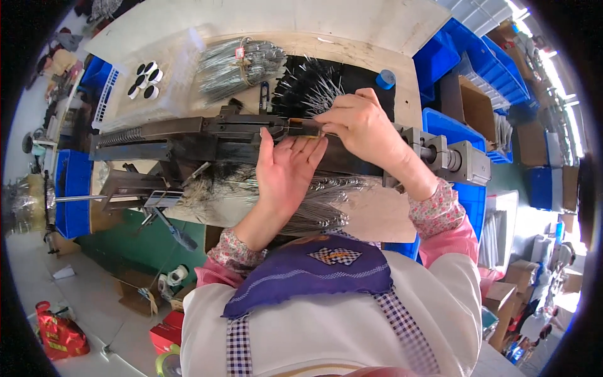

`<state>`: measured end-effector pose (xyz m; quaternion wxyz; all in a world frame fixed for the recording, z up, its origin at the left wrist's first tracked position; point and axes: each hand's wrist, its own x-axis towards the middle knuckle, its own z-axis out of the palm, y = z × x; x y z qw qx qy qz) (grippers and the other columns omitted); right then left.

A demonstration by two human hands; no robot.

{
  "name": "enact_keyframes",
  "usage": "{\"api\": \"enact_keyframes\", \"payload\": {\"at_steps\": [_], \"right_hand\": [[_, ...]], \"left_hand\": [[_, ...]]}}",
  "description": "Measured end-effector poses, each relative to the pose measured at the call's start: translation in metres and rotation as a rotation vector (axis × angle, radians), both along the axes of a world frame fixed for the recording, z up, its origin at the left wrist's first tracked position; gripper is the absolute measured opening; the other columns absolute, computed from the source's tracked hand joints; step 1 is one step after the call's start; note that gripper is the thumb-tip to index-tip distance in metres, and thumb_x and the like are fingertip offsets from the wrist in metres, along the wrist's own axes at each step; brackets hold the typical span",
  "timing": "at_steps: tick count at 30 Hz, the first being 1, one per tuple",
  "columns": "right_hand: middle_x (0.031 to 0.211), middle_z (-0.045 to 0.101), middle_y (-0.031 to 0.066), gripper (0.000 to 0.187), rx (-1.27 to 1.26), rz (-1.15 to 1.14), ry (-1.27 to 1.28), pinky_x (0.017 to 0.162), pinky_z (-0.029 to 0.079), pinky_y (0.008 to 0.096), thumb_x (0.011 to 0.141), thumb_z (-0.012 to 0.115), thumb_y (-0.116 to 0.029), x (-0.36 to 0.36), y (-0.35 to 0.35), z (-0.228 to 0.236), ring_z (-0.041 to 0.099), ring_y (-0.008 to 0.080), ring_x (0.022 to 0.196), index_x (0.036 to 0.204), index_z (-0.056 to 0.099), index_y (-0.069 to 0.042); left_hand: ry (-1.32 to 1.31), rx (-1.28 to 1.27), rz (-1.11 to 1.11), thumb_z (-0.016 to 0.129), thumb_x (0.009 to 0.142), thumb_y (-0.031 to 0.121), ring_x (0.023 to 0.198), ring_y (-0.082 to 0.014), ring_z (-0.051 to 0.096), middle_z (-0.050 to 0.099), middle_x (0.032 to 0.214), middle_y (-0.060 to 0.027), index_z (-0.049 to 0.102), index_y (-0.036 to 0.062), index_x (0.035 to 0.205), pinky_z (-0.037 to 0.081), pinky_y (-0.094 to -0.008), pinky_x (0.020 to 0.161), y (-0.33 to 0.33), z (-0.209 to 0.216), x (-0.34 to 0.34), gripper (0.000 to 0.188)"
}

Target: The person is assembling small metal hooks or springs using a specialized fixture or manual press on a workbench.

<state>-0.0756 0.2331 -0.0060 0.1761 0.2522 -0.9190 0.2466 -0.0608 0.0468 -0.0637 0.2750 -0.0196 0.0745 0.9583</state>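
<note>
My left hand [287,168] lies palm up with its fingers stretched out, tips at the front edge of a long dark metal machine [239,129]. Thumb and fingers of my right hand [361,122] are pinched together just beyond those fingertips, over a slot in the machine. Whatever the pinch holds is too small to make out. Behind the slot, a pile of thin silvery wires [323,88] with black bristles lies on a black mat [367,94]. More thin wires [323,210] spread over the table below the machine, beside my left wrist.
A tied bundle of wires [242,66] and a clear plastic bin [173,94] with white-and-black round pieces [151,92] stand at the back left. A blue round roll [385,79] sits on the mat. Blue crates [433,56] line the right side; a metal cylinder assembly [452,160] projects there.
</note>
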Motion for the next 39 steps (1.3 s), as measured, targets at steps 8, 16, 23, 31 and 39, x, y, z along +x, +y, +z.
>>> {"api": "enact_keyframes", "payload": {"at_steps": [8,16,23,31,39], "right_hand": [[0.075,0.062,0.0025,0.012,-0.073,0.011,-0.085,0.087,0.037,0.0375,0.078,0.065,-0.014,-0.011,-0.013,-0.009,0.061,0.0208,0.078,0.088,0.071,-0.012],[0.074,0.061,0.0022,0.012,-0.069,-0.003,-0.024,0.087,0.039,0.0379,0.078,0.064,-0.013,-0.003,-0.016,0.002,0.061,0.0206,0.079,0.088,0.071,-0.012],[0.078,0.066,0.0125,0.016,-0.359,-0.055,-0.089,0.059,0.052,0.0388,0.083,0.064,-0.012,0.001,-0.015,0.033,0.065,0.0322,0.068,0.096,0.062,-0.004],[0.068,0.063,0.0101,0.018,-0.028,-0.181,-0.046,0.057,0.052,0.0401,0.085,0.060,-0.012,0.026,-0.024,0.023,0.065,0.0295,0.065,0.103,0.060,-0.007],[0.076,0.061,0.0041,0.010,-0.032,-0.027,0.022,0.078,0.042,0.0357,0.076,0.064,-0.009,-0.004,-0.016,-0.002,0.061,0.0243,0.075,0.086,0.066,-0.010]], "left_hand": [[-0.008,-0.228,0.027,0.030,0.098,0.056,0.127,-0.0359,0.044,0.053,0.120,-0.0234,0.046,-0.0120,0.118,0.029,-0.0465,0.115,0.002,0.011,0.002,0.072],[-0.006,-0.257,0.010,0.029,0.098,0.057,0.127,-0.0324,0.044,0.048,0.130,-0.0212,0.041,-0.0109,0.126,0.030,-0.0432,0.113,0.004,0.019,0.005,0.075],[0.058,-0.267,0.016,0.027,0.098,0.059,0.128,-0.0316,0.043,0.051,0.126,-0.0196,0.045,-0.0100,0.121,0.029,-0.0440,0.112,0.000,0.019,0.006,0.075],[0.093,-0.237,0.017,0.028,0.098,0.057,0.128,-0.0304,0.043,0.053,0.123,-0.0176,0.047,-0.0085,0.120,0.027,-0.0443,0.113,-0.003,0.007,0.003,0.072],[0.012,-0.214,0.054,0.029,0.099,0.054,0.125,-0.0272,0.046,0.051,0.127,-0.0157,0.044,-0.0066,0.126,0.028,-0.0421,0.114,0.001,0.012,0.009,0.068]]}}
